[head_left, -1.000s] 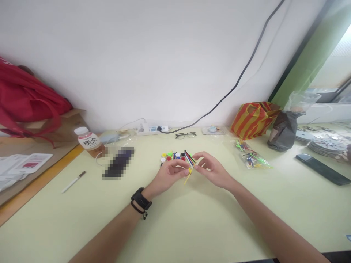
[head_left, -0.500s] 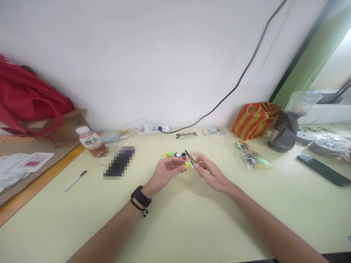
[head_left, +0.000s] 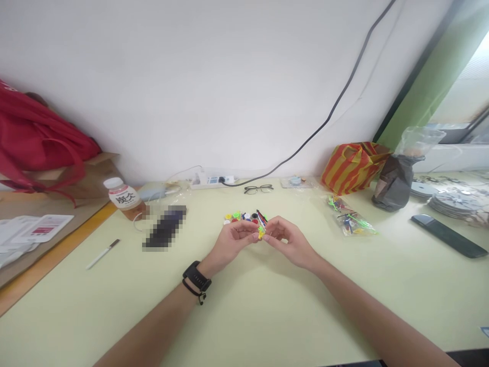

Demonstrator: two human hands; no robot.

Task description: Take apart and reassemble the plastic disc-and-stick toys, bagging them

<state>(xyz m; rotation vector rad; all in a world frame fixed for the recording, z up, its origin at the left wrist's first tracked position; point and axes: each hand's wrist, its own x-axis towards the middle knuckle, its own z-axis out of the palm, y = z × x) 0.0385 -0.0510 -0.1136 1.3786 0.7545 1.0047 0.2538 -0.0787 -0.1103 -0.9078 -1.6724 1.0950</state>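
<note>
My left hand (head_left: 237,239) pinches a small yellow and green plastic piece (head_left: 261,233) between thumb and fingers. From the other side, my right hand (head_left: 287,240) closes its fingertips on the same piece, so the two hands almost meet. Fingers cover part of it, and its exact kind cannot be made out. Just behind the hands lie several small round plastic pieces (head_left: 228,217) in yellow, green, white, red and black. Beside them is a bunch of thin coloured sticks (head_left: 262,217), partly hidden by my fingers.
Eyeglasses (head_left: 259,189) and a power strip (head_left: 212,182) sit along the wall. To the right are a clear bag of coloured parts (head_left: 350,218), a striped bag (head_left: 353,168) and a dark phone-like slab (head_left: 447,235). A bottle (head_left: 124,198) and a pen (head_left: 103,254) are at left.
My right hand has moved from the coloured sticks to the yellow and green piece and now grips it together with the left. The sticks lie behind the hands.
</note>
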